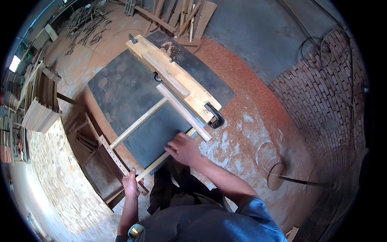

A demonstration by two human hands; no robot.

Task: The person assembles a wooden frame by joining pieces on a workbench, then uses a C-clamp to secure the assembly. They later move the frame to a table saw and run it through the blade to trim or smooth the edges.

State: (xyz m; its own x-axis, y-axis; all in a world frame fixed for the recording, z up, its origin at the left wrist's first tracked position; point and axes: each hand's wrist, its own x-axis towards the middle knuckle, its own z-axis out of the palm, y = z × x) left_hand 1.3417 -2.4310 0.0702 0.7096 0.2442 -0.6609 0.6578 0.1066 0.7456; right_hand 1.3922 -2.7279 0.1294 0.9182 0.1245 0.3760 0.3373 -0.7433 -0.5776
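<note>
A wooden frame (139,123) lies tilted across a dark machine table. Two parallel rails join a plain light bar (184,113) on its far right to a bar with a row of small holes (115,157) on its left. My left hand (130,183) is closed around the near end of the holed bar, beside its joint with the near rail. My right hand (184,150) lies over the near rail (155,164), its fingers curled onto it toward the plain bar; the fingertips are partly hidden.
A thick wooden fence (173,74) crosses the dark table (117,80), with a black clamp (215,115) at its near end. Stacked boards (42,109) stand at left beside a pale plywood surface (60,181). Offcuts (185,16) lean behind; sawdust covers the floor. A round duct opening (276,176) is at right.
</note>
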